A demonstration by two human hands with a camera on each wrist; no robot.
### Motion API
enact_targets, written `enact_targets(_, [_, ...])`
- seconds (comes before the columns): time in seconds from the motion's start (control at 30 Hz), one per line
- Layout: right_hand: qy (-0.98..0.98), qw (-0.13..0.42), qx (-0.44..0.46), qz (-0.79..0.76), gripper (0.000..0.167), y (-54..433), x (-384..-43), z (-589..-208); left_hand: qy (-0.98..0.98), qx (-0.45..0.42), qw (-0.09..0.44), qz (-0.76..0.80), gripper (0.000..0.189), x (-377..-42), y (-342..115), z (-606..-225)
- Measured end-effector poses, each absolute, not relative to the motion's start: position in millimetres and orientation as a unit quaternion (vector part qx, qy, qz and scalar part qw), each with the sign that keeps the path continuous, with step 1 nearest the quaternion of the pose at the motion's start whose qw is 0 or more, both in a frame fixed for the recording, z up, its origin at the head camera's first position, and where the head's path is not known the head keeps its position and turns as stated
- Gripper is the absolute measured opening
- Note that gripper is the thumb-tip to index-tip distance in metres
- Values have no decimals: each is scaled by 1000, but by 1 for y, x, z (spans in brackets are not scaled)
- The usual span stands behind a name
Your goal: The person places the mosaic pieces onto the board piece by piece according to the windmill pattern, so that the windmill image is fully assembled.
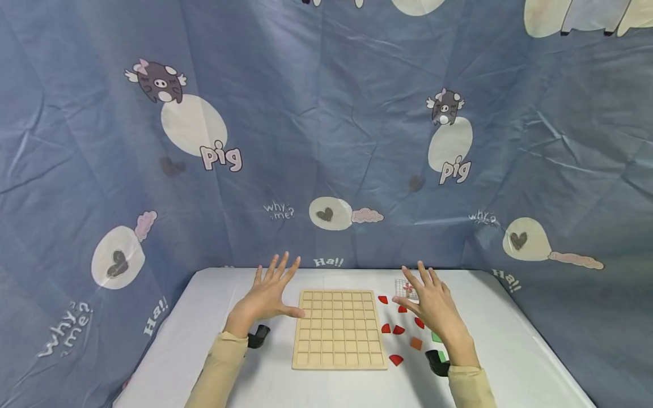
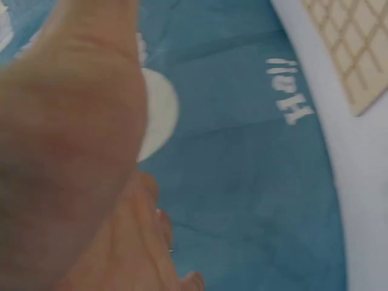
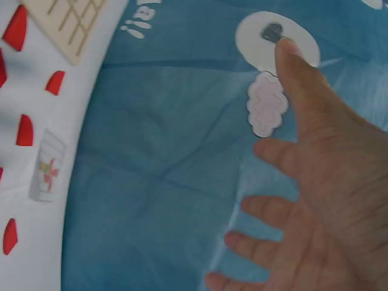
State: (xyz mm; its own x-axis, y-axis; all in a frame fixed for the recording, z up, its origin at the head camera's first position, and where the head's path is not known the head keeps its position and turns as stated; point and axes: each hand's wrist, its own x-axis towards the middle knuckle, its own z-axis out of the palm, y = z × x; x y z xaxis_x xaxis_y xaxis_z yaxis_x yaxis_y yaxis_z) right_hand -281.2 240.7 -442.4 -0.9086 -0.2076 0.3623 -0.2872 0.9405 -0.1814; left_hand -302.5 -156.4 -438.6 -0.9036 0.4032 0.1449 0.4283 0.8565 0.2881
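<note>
In the head view a square wooden grid board point(image 1: 339, 330) lies on the white table between my two hands. My left hand point(image 1: 265, 297) is held up at the board's left side, fingers spread, and its thumb overlaps the board's left edge. To the right, my right hand point(image 1: 433, 303) is raised with fingers spread too, holding nothing. Around it on the table are several red quarter-round pieces point(image 1: 396, 360), an orange square piece point(image 1: 416, 343) and green pieces point(image 1: 436, 337), partly hidden by the hand and wrist. A card with a printed grid pattern point(image 1: 403, 288) lies behind the right fingers.
The white table point(image 1: 204, 300) ends at a blue printed curtain point(image 1: 326, 141) that hangs behind it and along both sides. Black wrist-worn devices, one at the left wrist point(image 1: 258, 336) and one at the right wrist point(image 1: 437, 363), jut out over the table.
</note>
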Motion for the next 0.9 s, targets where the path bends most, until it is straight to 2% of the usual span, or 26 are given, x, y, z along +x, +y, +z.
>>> enact_targets(0.23, [-961, 169, 174, 131, 83, 242, -293, -461, -949, -249, -47, -189, 125, -316, -166, -467])
enact_targets(0.47, [-958, 145, 196, 150, 84, 242, -299, -482, -943, -279, -74, -167, 126, -316, -166, -498])
enact_targets(0.63, [-956, 128, 207, 164, 74, 240, -301, -495, -936, -299, -92, -162, 127, -312, -162, -516])
enact_targets(0.9, [-960, 70, 192, 191, 60, 236, -300, -518, -934, -291, -123, -165, 133, -307, -158, -539])
